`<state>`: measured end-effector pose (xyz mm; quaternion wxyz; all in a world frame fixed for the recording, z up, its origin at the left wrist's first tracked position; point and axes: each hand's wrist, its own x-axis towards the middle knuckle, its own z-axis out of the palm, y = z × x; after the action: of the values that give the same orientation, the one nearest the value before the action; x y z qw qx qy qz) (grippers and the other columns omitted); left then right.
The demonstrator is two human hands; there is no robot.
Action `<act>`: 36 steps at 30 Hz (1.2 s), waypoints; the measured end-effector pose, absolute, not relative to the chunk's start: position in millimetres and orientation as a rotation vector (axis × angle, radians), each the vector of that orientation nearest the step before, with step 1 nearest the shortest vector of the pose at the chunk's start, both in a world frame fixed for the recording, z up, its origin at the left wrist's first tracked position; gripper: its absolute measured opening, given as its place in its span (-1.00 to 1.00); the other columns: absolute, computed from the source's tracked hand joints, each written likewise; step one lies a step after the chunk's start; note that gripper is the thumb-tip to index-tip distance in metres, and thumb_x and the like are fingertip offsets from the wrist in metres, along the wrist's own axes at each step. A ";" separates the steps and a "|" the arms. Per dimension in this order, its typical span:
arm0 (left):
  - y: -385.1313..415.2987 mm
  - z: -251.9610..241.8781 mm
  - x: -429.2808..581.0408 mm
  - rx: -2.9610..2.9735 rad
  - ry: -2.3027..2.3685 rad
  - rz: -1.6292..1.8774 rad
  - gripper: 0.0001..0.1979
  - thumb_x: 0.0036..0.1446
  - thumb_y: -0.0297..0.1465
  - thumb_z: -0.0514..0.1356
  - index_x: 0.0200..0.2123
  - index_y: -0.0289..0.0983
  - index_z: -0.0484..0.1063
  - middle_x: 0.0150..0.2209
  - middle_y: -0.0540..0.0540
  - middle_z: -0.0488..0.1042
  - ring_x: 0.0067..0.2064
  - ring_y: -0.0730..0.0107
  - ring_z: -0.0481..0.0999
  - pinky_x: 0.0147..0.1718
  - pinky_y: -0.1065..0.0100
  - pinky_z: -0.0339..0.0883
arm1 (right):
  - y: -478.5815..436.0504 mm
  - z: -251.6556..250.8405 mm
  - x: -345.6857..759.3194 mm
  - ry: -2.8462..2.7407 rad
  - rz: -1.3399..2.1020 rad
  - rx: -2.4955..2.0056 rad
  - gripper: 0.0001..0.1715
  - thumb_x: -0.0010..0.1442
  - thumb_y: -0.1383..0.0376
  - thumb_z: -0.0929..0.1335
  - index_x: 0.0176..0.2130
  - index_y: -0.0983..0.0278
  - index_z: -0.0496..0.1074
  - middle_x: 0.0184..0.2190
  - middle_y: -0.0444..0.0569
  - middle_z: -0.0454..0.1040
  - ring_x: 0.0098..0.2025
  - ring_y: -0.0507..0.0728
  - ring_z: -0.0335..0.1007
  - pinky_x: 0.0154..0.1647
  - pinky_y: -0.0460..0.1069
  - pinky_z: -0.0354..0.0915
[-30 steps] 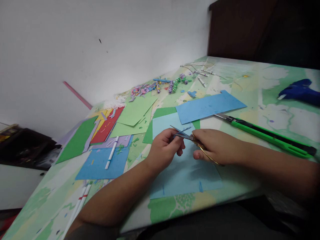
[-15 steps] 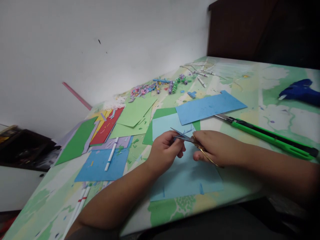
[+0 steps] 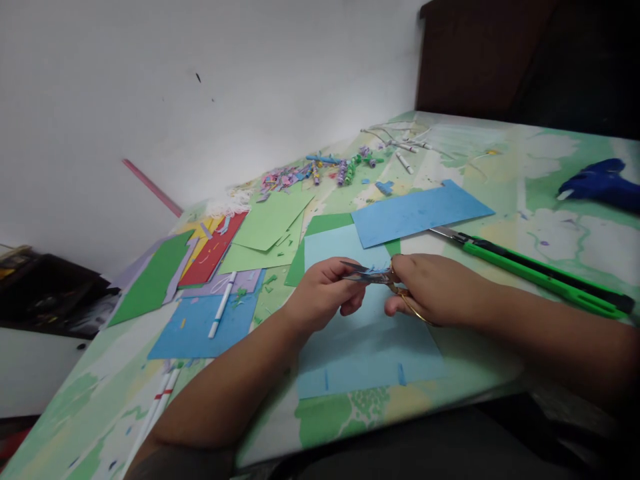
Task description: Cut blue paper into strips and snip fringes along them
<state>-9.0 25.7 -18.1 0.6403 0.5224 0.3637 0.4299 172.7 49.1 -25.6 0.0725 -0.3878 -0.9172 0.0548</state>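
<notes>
Mid-frame: right grip grasping scissors, left grip unclear | patterned tabletop | upper left, white wall | upper right, dark panel

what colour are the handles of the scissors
The scissors' handles are gold, seen best in the head view.

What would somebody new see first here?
Probably the scissors in the right hand, near the middle of the picture, with their blades at the left hand. Next, the bright green cutter lying to the right. Then maybe the colourful scraps heaped at the back.
</notes>
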 end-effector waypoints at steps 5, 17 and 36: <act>28.2 -13.3 -15.8 1.226 0.756 0.851 -0.86 -0.11 -0.39 0.23 -0.54 -0.34 0.33 -0.76 0.11 0.23 -0.73 0.69 0.14 -0.76 0.56 -0.02 | 49.7 -26.1 172.9 -2.754 0.111 -1.146 -0.40 0.02 -0.13 0.19 -0.36 0.37 0.30 -0.45 0.11 0.42 -0.41 0.23 0.36 -0.51 -0.02 0.10; 28.3 -10.9 -17.7 1.275 0.791 0.882 -0.88 -0.06 -0.40 0.18 -0.50 -0.34 0.32 -0.73 0.11 0.25 -0.72 0.68 0.16 -0.74 0.56 0.01 | 53.0 -30.6 175.4 -2.707 0.261 -1.029 -0.47 0.02 -0.13 0.19 -0.39 0.30 0.23 -0.48 0.02 0.35 -0.48 0.12 0.24 -0.53 -0.05 0.01; 16.8 -11.7 0.6 1.466 1.251 0.975 -0.89 -0.02 -0.46 0.06 -0.55 -0.33 0.29 -0.66 0.10 0.29 -0.69 0.68 0.22 -0.69 0.55 0.13 | 53.5 -31.9 170.2 -2.681 0.502 -1.128 -0.59 0.06 -0.03 0.18 -0.40 0.28 0.18 -0.46 -0.02 0.32 -0.47 0.09 0.20 -0.51 -0.06 0.02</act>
<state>0.6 16.8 -11.7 0.4714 0.5985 0.5109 0.3982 170.2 53.5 -31.9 0.0950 -0.3804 -0.9042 0.1692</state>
